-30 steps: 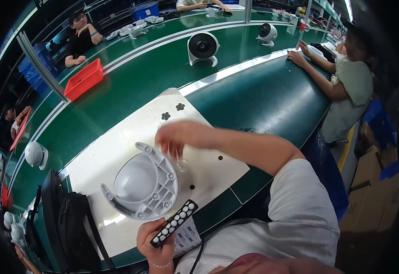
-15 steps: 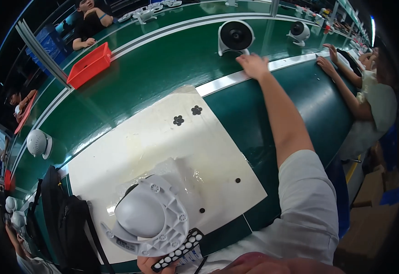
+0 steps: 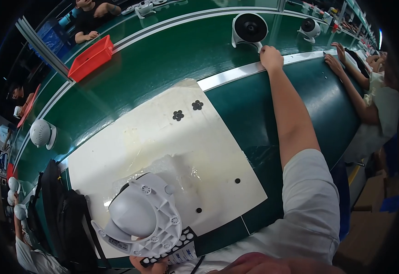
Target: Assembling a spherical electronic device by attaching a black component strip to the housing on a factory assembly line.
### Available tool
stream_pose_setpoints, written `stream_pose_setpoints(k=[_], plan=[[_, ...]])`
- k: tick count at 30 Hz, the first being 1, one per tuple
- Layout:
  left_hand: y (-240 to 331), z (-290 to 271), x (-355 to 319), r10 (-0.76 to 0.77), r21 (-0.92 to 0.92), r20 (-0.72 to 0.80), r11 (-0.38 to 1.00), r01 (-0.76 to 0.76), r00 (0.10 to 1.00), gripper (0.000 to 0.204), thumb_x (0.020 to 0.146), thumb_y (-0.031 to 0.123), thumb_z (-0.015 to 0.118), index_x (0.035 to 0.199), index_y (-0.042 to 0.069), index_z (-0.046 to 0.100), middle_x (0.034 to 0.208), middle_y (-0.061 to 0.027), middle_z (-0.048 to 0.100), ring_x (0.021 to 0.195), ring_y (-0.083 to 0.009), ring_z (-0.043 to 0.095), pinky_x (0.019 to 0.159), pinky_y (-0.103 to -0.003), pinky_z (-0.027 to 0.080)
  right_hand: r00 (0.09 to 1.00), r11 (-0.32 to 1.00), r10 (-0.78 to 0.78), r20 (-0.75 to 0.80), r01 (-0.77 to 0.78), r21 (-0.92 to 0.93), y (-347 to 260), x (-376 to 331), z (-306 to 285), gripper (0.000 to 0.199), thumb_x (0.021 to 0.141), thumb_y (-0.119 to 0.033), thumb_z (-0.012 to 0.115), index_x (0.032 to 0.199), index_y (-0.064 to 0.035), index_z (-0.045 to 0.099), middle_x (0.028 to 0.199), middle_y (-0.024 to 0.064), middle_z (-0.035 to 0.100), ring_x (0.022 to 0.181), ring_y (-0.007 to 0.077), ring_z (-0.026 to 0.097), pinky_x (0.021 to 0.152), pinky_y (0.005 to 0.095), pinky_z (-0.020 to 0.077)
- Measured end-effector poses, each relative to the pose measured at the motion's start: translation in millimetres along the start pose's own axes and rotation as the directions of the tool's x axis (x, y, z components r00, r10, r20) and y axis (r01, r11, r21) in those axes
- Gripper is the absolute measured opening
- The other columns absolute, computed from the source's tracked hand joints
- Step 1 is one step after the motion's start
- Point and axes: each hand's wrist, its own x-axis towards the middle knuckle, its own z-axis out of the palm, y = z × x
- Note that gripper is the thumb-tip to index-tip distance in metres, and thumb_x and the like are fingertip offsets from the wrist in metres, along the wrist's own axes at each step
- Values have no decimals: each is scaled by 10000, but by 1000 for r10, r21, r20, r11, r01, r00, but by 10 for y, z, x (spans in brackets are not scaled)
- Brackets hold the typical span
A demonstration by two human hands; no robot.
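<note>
My right hand (image 3: 271,57) is stretched far out over the green conveyor belt (image 3: 172,55) and rests against the foot of a white round fan (image 3: 250,28). Its fingers are hidden from me. At the lower edge, my left hand (image 3: 145,265) holds a black strip (image 3: 175,240) studded with small white pads. Just above that hand, a white domed fan housing (image 3: 138,218) lies on the white work mat (image 3: 163,141), on crinkled clear film. Two black flower-shaped pieces (image 3: 187,110) lie at the mat's far side.
A second white fan (image 3: 310,27) stands further along the belt, and a red tray (image 3: 91,57) sits at the back left. A co-worker's arms (image 3: 350,86) reach onto the bench at right. A black bag (image 3: 67,214) stands left of the mat, with white fan parts (image 3: 42,133) beyond it.
My right hand left the housing on the mat and reached far forward to the fan on the belt. The housing now lies lower in view, close to my left hand.
</note>
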Motion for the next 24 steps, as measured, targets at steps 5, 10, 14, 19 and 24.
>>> stream_pose_setpoints(k=[5, 10, 14, 19, 24], plan=[[-175, -129, -123, 7, 11, -134, 1000, -6, 991, 823, 602, 307, 793, 1220, 16, 333, 1105, -111, 501, 977, -193, 500, 800, -320, 415, 1000, 996, 2, -4, -2, 91, 128, 73, -55, 262, 798, -290, 522, 1011, -165, 609, 1052, 45, 587, 991, 251, 547, 832, 394, 436], [-207, -137, -132, 19, 14, -125, 1000, -18, 992, 801, 621, 299, 781, 1219, 5, 338, 1115, -122, 495, 982, -198, 498, 818, -322, 406, 996, 996, -69, -62, 73, 51, 188, 223, 47, 296, 789, -282, 544, 1055, -158, 583, 1076, 53, 570, 996, 256, 543, 829, 406, 439], [-204, -130, -139, 22, 26, -132, 999, -19, 991, 783, 636, 293, 772, 1219, -5, 343, 1124, -131, 490, 987, -202, 497, 832, -323, 399, 980, 995, 63, -191, -77, -65, 280, 243, 18, 244, 802, -199, 505, 1029, -147, 577, 1043, 48, 566, 1014, 243, 519, 837, 411, 400], [-195, -129, -139, 44, -1, -132, 999, -44, 990, 760, 655, 286, 760, 1218, -17, 348, 1135, -143, 483, 993, -208, 495, 849, -325, 390, 969, 999, 2, -245, -11, -34, 271, 139, 7, 239, 795, -144, 463, 999, -140, 589, 1042, 40, 562, 1019, 233, 502, 855, 396, 371], [831, 517, 434, 105, 111, 206, 985, -130, 973, 291, 530, 95, 730, 756, 9, 568, 846, -152, 621, 759, -311, 598, 700, -346, 466, 953, 964, -133, -271, 189, 189, 110, -320, -110, 247, 784, -157, 505, 1016, -130, 585, 1033, 59, 576, 1005, 232, 511, 851, 398, 386]])
